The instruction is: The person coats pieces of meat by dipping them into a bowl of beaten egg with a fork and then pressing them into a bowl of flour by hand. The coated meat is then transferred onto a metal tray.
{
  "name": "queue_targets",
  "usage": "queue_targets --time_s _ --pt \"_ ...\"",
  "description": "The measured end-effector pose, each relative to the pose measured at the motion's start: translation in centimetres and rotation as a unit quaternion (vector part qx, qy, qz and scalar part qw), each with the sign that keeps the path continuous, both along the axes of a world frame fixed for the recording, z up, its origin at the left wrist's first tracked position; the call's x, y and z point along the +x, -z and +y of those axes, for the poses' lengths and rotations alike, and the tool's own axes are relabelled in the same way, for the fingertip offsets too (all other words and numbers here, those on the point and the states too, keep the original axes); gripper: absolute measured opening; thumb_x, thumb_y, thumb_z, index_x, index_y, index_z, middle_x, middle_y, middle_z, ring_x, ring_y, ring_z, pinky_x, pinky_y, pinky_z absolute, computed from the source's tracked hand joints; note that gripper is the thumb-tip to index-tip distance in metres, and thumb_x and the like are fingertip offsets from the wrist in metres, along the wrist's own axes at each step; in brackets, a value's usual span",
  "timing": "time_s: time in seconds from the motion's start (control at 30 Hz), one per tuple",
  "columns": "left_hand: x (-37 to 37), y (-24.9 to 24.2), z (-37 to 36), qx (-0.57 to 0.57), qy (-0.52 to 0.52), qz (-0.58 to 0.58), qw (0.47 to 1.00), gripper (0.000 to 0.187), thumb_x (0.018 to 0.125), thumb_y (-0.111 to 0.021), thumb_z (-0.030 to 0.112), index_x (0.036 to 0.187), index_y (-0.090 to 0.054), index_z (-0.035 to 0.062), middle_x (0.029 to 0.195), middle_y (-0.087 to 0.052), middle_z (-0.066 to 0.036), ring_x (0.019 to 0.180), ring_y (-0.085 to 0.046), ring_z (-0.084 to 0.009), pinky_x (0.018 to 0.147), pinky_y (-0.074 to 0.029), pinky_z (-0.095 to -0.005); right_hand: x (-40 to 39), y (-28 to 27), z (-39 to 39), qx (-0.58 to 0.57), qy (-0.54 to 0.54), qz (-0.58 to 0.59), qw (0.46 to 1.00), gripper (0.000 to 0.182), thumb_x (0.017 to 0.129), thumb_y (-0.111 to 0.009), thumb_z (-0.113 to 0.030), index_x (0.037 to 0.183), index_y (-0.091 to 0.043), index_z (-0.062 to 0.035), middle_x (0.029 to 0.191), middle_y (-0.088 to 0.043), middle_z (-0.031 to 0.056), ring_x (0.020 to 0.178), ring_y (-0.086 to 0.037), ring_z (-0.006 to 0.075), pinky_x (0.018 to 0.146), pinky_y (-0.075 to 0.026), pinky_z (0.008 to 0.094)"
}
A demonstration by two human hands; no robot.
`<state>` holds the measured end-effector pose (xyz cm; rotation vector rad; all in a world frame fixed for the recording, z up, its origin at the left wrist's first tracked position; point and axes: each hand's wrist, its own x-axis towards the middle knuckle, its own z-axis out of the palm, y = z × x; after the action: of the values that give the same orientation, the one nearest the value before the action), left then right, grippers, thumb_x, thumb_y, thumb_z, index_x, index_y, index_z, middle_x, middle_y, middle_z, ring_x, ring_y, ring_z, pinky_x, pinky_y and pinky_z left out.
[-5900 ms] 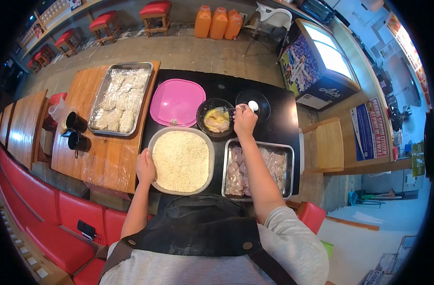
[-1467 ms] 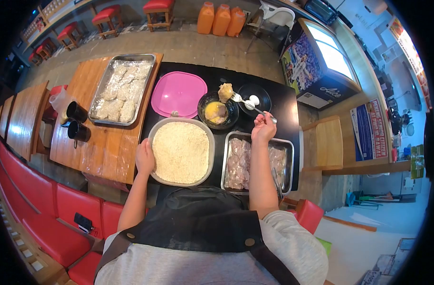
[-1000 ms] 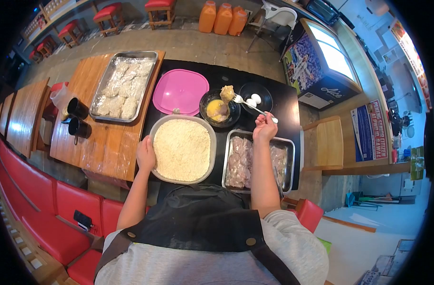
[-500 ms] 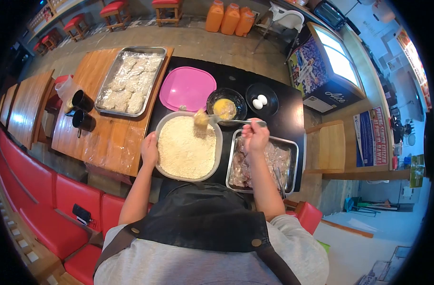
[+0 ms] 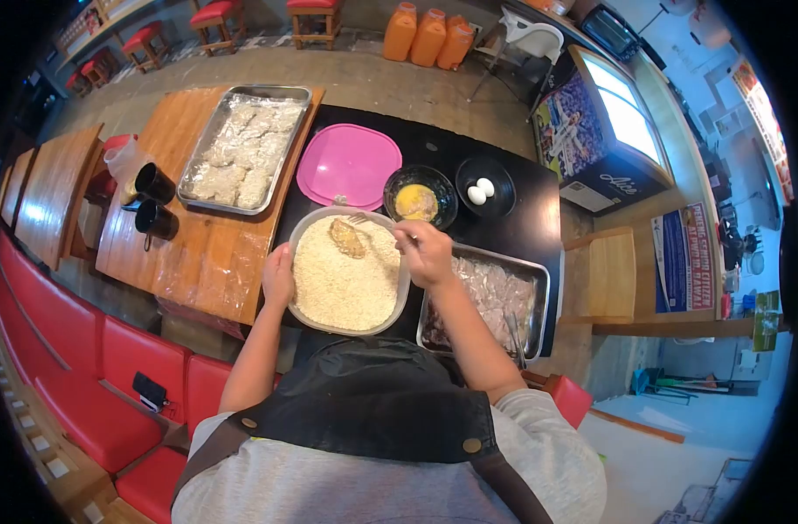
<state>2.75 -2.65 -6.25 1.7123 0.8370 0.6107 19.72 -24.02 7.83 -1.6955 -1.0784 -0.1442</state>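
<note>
Close beyond the tub (image 5: pixel 351 284), a pink lid (image 5: pixel 350 166) and, right of it, a black bowl (image 5: pixel 448 216) of yellow egg mix. Farther right, a dark plate (image 5: pixel 498 203) with two white eggs (image 5: pixel 480 191). Across the raw-meat tray (image 5: pixel 545 297), the right forearm, hiding part of the meat; tongs (image 5: pixel 515 336) at its right end. Atop the pale crumbs (image 5: pixel 342 293), near the far rim, an egg-coated piece (image 5: pixel 347 238), left of the right fingers (image 5: pixel 407 234) and apart from them. In those fingers, closed round the handle, a fork (image 5: pixel 383 224), tines by the piece. Left fingers (image 5: pixel 281 266) extended, against the tub's left wall. Under the tub, a black surface (image 5: pixel 538 229); alongside, a wooden table (image 5: pixel 185 275) with a tray (image 5: pixel 186 199) of coated pieces and two black mugs (image 5: pixel 156 203). Beyond, red stools (image 5: pixel 215 12) and orange containers (image 5: pixel 428 37).
</note>
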Motion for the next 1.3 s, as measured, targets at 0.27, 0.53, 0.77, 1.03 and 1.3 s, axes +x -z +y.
queue_targets --time_s 0.27,0.53,0.77,1.03,1.3 --pt "0.0 -0.9 -0.3 -0.031 0.006 0.013 0.999 0.034 0.092 -0.041 0.023 0.106 -0.056 -0.0035 0.097 -0.062 -0.012 0.091 -0.057 -0.0188 0.082 -0.042 -0.0291 3.8 3.3 -3.8 0.207 0.153 0.584 0.77 0.008 0.078 -0.053 -0.006 0.082 -0.053 0.0003 0.061 -0.056 0.01 0.043 -0.051 0.0141 0.036 -0.041 0.0226" --pt "0.0 -1.4 -0.5 -0.032 0.02 -0.005 0.999 0.033 0.092 -0.04 0.022 0.105 -0.057 -0.0029 0.095 -0.062 -0.012 0.09 -0.057 -0.0195 0.082 -0.042 -0.0298 11.1 4.3 -6.1 0.096 0.302 0.299 0.9 0.014 0.085 -0.05 -0.011 0.086 -0.055 0.0024 0.062 -0.057 0.0081 0.046 -0.056 0.0117 0.04 -0.046 0.0236" --pt "-0.2 -1.1 -0.3 -0.027 0.012 0.002 1.0 0.032 0.092 -0.04 0.021 0.104 -0.058 -0.0028 0.094 -0.062 -0.012 0.089 -0.057 -0.0192 0.081 -0.042 -0.0294 12.5 10.7 -5.3 0.179 0.353 0.429 0.812 0.012 0.082 -0.052 -0.008 0.079 -0.056 0.0028 0.059 -0.058 0.0105 0.043 -0.056 0.015 0.036 -0.045 0.026" --pt "0.1 -2.7 -1.1 -0.017 0.003 0.018 1.0 0.033 0.093 -0.04 0.023 0.106 -0.057 -0.0024 0.096 -0.062 -0.011 0.09 -0.057 -0.0186 0.081 -0.042 -0.0294 12.2 10.8 -7.7 0.235 0.393 0.46 0.761 0.006 0.077 -0.055 -0.006 0.076 -0.056 -0.0003 0.055 -0.055 0.0101 0.039 -0.052 0.0152 0.031 -0.04 0.0251" --pt "-0.2 -1.9 -0.6 -0.012 0.02 0.041 0.999 0.036 0.093 -0.04 0.026 0.109 -0.056 -0.0022 0.102 -0.061 -0.009 0.095 -0.055 -0.0169 0.086 -0.04 -0.0285 11.5 8.7 -7.0 0.198 0.361 0.393 0.822 0.008 0.08 -0.056 -0.009 0.079 -0.055 -0.001 0.058 -0.056 0.0082 0.041 -0.052 0.0122 0.033 -0.041 0.0234"
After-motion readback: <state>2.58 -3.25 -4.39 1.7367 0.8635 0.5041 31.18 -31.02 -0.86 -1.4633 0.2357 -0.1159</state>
